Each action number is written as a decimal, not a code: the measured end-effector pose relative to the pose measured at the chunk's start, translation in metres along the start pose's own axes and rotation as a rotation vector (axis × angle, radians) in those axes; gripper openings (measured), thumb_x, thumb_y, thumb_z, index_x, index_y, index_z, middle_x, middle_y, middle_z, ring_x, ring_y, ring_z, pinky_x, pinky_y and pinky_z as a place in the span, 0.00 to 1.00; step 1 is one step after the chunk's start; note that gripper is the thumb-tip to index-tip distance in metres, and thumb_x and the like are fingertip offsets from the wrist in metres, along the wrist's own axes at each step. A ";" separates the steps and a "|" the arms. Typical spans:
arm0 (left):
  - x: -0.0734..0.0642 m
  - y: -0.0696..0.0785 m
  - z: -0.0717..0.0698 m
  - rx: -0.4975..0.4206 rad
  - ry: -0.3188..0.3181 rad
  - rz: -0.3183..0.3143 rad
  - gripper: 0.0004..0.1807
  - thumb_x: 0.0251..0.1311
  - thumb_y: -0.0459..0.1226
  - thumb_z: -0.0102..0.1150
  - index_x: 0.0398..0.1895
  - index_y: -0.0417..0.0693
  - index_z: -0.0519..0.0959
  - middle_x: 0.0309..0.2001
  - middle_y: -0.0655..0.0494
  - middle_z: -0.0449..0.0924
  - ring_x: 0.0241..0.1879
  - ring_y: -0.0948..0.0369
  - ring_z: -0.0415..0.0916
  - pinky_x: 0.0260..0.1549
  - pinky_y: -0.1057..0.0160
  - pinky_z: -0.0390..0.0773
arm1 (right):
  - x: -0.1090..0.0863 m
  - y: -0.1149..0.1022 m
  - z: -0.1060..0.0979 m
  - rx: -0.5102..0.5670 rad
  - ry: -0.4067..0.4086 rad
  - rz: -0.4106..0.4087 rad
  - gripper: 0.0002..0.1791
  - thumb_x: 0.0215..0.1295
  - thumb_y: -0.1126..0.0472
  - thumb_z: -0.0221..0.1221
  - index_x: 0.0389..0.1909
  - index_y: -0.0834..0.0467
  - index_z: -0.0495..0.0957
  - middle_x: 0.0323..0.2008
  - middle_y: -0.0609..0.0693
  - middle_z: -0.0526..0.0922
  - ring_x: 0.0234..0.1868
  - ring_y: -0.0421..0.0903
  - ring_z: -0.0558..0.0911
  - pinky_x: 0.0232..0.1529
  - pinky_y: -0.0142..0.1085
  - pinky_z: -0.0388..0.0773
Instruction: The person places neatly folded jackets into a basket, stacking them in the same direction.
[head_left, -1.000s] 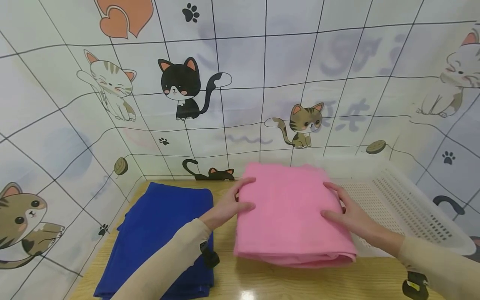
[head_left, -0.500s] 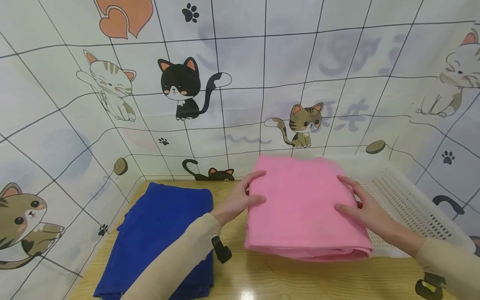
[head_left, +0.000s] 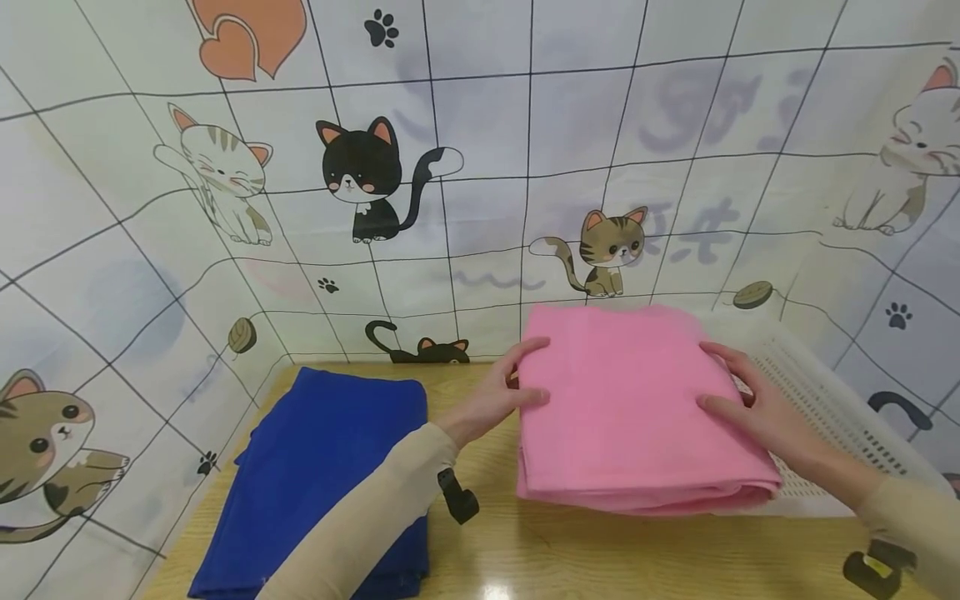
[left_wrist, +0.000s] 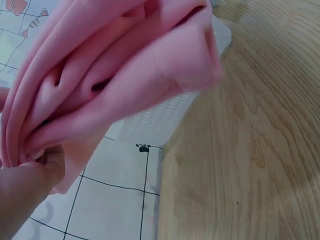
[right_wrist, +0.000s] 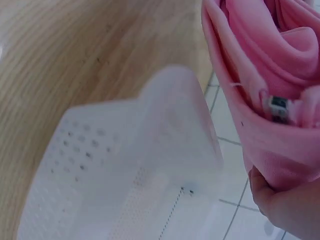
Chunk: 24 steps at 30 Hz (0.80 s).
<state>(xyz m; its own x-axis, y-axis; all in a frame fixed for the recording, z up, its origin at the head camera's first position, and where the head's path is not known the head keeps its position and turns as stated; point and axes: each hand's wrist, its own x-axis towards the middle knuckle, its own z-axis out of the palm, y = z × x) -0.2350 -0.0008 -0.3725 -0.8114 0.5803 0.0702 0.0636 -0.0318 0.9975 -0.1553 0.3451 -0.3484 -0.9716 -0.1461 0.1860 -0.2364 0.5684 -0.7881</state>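
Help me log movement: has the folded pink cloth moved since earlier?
Yes: the cloth has moved right, hiding more of the stationary white perforated plastic basket in the head view.

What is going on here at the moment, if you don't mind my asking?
A person is holding a folded pink cloth in both hands, the left hand gripping one side and the right hand the other. It appears raised off the wooden table. In the head view it hides part of the white perforated basket. A blue cloth lies on the table at the left, gripped by neither hand.
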 end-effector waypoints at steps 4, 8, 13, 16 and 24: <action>0.003 0.002 0.003 -0.040 -0.045 0.016 0.40 0.59 0.26 0.56 0.71 0.69 0.60 0.72 0.53 0.48 0.65 0.54 0.60 0.55 0.56 0.71 | 0.002 0.005 -0.010 -0.075 0.040 0.001 0.38 0.70 0.58 0.56 0.76 0.51 0.49 0.68 0.69 0.55 0.54 0.64 0.70 0.33 0.30 0.76; 0.006 0.004 0.007 -0.095 -0.067 0.010 0.42 0.57 0.24 0.53 0.72 0.69 0.60 0.73 0.52 0.45 0.67 0.55 0.56 0.56 0.56 0.69 | 0.004 0.009 -0.020 -0.125 0.057 0.001 0.37 0.70 0.57 0.57 0.76 0.50 0.52 0.67 0.68 0.58 0.55 0.61 0.69 0.36 0.23 0.71; 0.011 0.006 0.013 -0.172 -0.101 0.026 0.42 0.59 0.22 0.52 0.73 0.67 0.59 0.73 0.51 0.45 0.67 0.54 0.56 0.59 0.56 0.67 | 0.004 0.012 -0.033 -0.124 0.064 0.015 0.36 0.70 0.55 0.57 0.75 0.44 0.54 0.70 0.62 0.57 0.58 0.39 0.67 0.40 0.18 0.65; 0.015 0.006 0.018 -0.205 -0.122 0.053 0.42 0.60 0.22 0.51 0.73 0.65 0.58 0.72 0.51 0.47 0.66 0.53 0.58 0.58 0.56 0.68 | 0.005 0.015 -0.040 -0.111 0.070 0.020 0.35 0.70 0.55 0.57 0.75 0.41 0.55 0.72 0.58 0.55 0.60 0.37 0.64 0.41 0.16 0.62; 0.028 0.006 0.035 -0.228 -0.143 0.048 0.42 0.60 0.21 0.53 0.72 0.67 0.61 0.69 0.52 0.54 0.63 0.55 0.63 0.57 0.57 0.70 | 0.000 0.024 -0.057 -0.167 0.072 0.084 0.35 0.71 0.52 0.55 0.75 0.38 0.53 0.72 0.63 0.53 0.63 0.62 0.61 0.38 0.21 0.62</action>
<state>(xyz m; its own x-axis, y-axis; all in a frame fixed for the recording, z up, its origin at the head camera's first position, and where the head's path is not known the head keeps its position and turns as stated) -0.2372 0.0442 -0.3649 -0.7193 0.6821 0.1314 -0.0458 -0.2354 0.9708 -0.1614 0.4049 -0.3345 -0.9847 -0.0379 0.1701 -0.1472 0.7036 -0.6952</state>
